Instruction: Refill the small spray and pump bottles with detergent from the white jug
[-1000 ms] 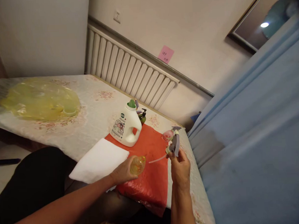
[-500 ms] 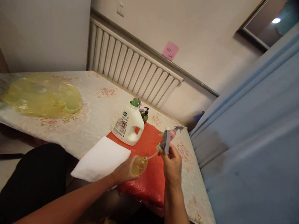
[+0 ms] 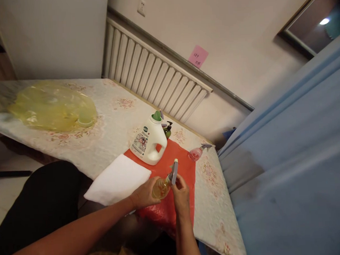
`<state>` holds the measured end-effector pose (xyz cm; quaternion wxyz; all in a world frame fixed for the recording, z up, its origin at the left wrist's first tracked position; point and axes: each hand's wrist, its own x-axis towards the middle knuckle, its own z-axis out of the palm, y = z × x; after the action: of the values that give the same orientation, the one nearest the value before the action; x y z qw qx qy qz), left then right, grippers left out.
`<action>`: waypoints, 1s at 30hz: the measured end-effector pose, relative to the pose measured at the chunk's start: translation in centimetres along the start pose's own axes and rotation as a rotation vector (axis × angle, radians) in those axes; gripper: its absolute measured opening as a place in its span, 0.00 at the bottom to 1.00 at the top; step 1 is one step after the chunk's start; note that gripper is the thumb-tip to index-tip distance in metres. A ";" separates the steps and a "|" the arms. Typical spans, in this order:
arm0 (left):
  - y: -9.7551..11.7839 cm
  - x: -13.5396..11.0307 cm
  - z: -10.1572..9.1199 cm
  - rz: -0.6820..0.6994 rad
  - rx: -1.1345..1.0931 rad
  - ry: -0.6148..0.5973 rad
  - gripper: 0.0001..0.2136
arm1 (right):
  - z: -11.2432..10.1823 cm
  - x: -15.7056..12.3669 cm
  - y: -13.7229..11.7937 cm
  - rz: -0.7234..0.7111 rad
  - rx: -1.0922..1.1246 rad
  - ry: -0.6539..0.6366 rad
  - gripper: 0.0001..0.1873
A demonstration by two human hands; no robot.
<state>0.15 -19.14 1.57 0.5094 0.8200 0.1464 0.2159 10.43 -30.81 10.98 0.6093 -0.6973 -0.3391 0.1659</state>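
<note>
In my left hand [image 3: 147, 193] is a small clear spray bottle [image 3: 160, 188] with yellowish liquid, tilted over a red plastic sheet [image 3: 176, 202]. My right hand [image 3: 181, 191] grips a grey trigger spray head [image 3: 174, 173], which now sits at the bottle's neck; whether it is threaded on I cannot tell. Behind them, on the red sheet, a large white detergent jug [image 3: 149, 141] stands upright, a green piece in its mouth. A folded white cloth or paper [image 3: 118, 179] lies left of my left hand.
A pink spray bottle [image 3: 195, 154] stands at the sheet's right edge. Behind the jug is a green pump bottle [image 3: 168, 132]. A yellow plastic bag [image 3: 49, 108] lies on the flowered tablecloth [image 3: 110, 119] at left. A blue curtain [image 3: 286, 148] hangs at right.
My right hand has moved left and brought the spray head down to the bottle's neck. The tube that showed between them is now inside the bottle. The pink bottle is in fuller view.
</note>
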 end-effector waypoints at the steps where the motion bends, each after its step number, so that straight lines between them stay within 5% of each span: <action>1: 0.0 0.0 0.0 -0.003 0.004 0.000 0.39 | -0.1 -0.1 0.2 0.003 -0.009 -0.004 0.15; 16: -0.1 -0.1 0.0 0.008 0.032 -0.013 0.40 | -0.6 -0.1 0.5 0.002 0.026 0.010 0.15; 30: -0.2 -0.1 0.0 0.015 0.017 -0.002 0.39 | -1.6 0.8 0.1 0.005 0.003 -0.170 0.15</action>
<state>0.11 -19.12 1.37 0.5008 0.8257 0.1415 0.2178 12.06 -31.42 11.31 0.5791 -0.6805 -0.3876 0.2266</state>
